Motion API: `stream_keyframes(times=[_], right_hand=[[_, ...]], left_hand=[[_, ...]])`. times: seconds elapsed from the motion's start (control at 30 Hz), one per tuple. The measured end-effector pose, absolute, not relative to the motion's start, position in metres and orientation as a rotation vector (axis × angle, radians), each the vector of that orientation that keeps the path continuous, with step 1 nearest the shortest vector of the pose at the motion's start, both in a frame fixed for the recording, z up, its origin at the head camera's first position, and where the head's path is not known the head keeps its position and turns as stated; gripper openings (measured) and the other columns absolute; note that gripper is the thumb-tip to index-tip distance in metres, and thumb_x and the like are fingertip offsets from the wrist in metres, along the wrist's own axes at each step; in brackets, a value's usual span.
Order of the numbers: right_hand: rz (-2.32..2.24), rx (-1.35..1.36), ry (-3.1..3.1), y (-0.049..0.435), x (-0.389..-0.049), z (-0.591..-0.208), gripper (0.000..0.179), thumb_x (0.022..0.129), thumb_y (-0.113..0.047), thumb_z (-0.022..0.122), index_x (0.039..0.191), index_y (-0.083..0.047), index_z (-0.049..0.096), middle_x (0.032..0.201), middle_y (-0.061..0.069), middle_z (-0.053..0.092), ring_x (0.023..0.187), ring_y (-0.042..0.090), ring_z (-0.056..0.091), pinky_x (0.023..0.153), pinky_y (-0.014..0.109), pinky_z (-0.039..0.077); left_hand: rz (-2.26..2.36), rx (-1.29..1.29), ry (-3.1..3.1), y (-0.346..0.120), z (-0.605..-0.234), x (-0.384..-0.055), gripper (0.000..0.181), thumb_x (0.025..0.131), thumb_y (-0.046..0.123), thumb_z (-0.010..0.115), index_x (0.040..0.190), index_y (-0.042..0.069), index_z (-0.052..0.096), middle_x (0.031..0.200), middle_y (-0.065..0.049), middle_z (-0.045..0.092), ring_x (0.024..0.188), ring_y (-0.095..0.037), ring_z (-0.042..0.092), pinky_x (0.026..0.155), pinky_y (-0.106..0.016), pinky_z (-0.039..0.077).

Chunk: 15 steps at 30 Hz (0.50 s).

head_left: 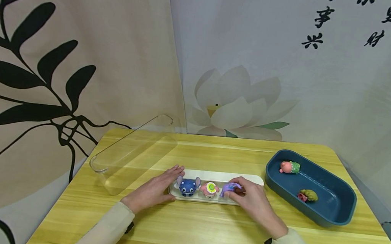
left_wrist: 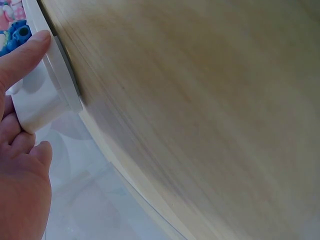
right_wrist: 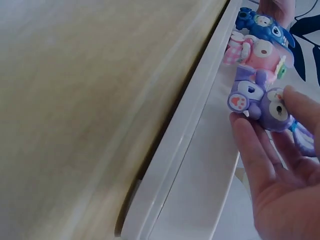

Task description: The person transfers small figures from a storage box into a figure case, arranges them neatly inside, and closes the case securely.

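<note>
A long white tray lies across the table with three figurines standing in a row on it. At the left is a blue figurine with big ears, and in the middle a pink figurine with a yellow-green and white top. My left hand grips the tray's left end, its thumb on the front edge and its other fingers round the end. With my right hand I pinch a purple figurine between thumb and fingers, beside the pink one; its head and tail show in the right wrist view.
On the right stands a dark blue basin, holding a pink-and-green figurine and an olive-green and pink figurine. A long clear plastic cover lies slantwise at the back left. Printed cloth hangs behind the table.
</note>
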State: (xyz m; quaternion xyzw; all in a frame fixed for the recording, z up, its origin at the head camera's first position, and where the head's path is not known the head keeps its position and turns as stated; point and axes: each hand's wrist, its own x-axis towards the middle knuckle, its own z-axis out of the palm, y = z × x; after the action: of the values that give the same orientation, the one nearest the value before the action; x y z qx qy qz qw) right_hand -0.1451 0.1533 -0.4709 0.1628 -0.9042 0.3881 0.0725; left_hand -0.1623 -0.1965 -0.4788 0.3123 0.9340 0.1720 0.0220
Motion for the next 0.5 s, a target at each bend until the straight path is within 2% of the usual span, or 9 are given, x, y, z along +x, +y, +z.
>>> stream_keyframes(times=[0.5], right_hand=[[1.073,0.518,-2.758,0.1500,-0.1487,-0.4754,0.028,0.084,-0.026,0.089,0.104,-0.017,0.073,0.090,-0.009,0.071,0.080,0.003,0.065,0.070,0.025,0.058]], left_hand=[[0.540,0.946,2.889,-0.1966,-0.4784,-0.1625,0.091,0.088,0.025,0.084,0.163,0.013,0.034,0.171,-0.006,0.025,0.156,-0.026,0.023,0.120,-0.051,0.035]])
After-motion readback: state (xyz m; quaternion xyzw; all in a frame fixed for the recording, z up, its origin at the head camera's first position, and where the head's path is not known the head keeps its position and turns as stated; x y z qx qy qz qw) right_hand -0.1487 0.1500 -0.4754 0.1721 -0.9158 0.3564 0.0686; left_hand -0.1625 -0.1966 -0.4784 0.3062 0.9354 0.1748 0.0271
